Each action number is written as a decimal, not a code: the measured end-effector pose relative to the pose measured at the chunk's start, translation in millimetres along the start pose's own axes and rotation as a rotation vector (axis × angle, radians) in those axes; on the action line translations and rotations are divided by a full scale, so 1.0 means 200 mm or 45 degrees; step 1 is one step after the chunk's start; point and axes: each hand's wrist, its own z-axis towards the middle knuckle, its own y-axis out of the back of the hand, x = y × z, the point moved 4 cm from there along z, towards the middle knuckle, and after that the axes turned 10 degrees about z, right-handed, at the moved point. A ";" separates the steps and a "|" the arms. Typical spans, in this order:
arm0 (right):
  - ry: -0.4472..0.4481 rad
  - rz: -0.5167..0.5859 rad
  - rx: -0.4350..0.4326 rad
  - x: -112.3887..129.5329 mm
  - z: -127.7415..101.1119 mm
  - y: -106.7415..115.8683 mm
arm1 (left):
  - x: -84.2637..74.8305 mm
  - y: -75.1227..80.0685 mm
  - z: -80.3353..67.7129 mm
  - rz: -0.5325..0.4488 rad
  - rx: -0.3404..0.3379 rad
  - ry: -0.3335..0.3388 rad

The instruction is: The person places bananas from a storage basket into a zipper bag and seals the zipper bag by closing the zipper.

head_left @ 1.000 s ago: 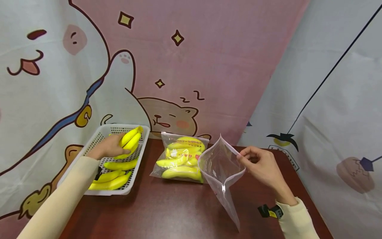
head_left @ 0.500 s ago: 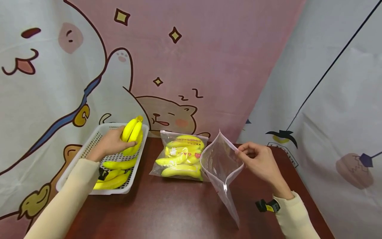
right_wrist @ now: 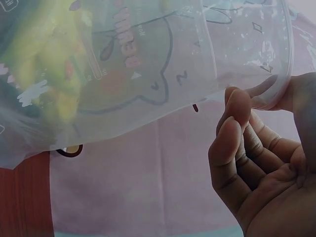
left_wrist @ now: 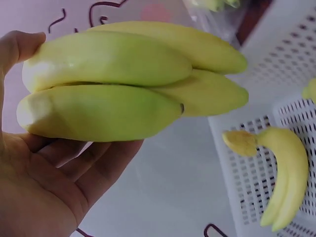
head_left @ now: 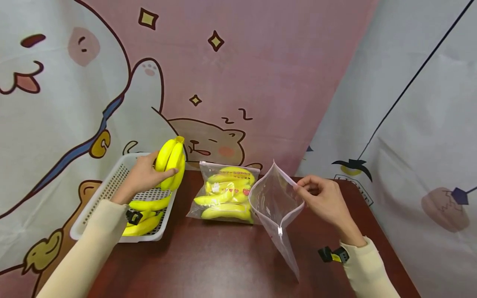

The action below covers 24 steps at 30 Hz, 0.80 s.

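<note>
In front of me stands a dark red-brown table (head_left: 223,256). On its left side sits a white perforated basket (head_left: 112,186) with loose yellow bananas (head_left: 149,205) lying in it. Near the middle lies a sealed clear bag full of bananas (head_left: 225,194). Behind the table hangs a pink cartoon curtain (head_left: 261,74) with a sleeping cat; a pale grey curtain (head_left: 417,124) is at the right.

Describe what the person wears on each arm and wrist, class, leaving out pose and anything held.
Both arms are covered by long, plain cream sleeves, the left sleeve and the right sleeve, each reaching the wrist. Both hands, left hand and right hand, are bare, with no gloves or rings visible. A small black device sits at the left wrist; the right wrist carries a black strap with a yellow patch.
</note>
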 end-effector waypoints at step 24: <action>0.034 -0.016 -0.003 0.03 0.01 0.00 | -0.43 0.06 -0.05 -0.379 0.009 -0.050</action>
